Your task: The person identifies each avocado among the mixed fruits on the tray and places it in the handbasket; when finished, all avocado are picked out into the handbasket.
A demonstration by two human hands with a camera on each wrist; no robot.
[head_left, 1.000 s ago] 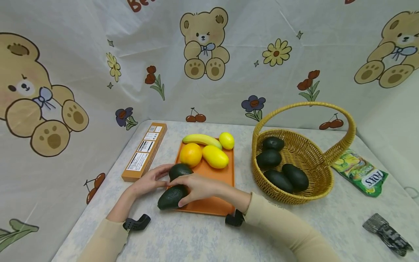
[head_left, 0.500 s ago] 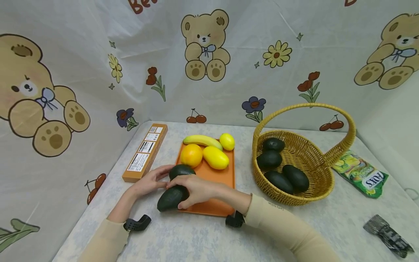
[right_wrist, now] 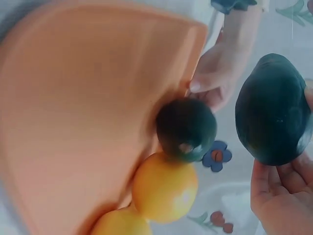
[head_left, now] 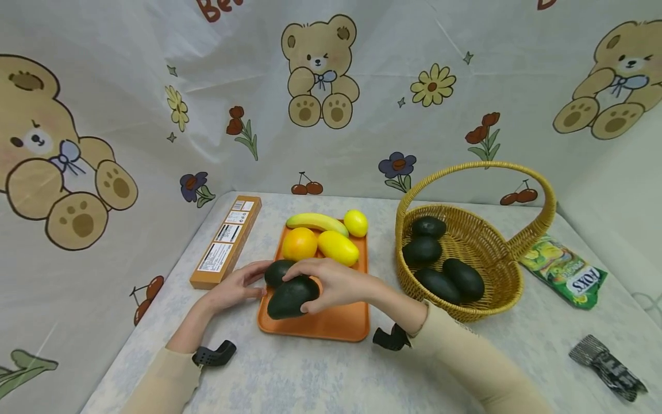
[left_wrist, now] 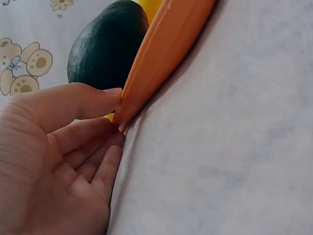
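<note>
Orange tray (head_left: 336, 325) holds fruit (head_left: 338, 247); wicker basket (head_left: 493, 253), four avocados (head_left: 463, 279)

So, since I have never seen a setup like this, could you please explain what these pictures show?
There is no machine: a person works with two bare hands. The wide view comes from a camera worn on the head; the close ones come from wrist cameras. The left hand pinches the rim of an orange tray. The right hand has a dark green avocado in its grip, above the tray. On the tray are another avocado, an orange, a yellow mango-shaped fruit, a banana and a lemon. Also on the table are a wicker basket with four more avocados, a long box, a green packet and a striped bundle.
</note>
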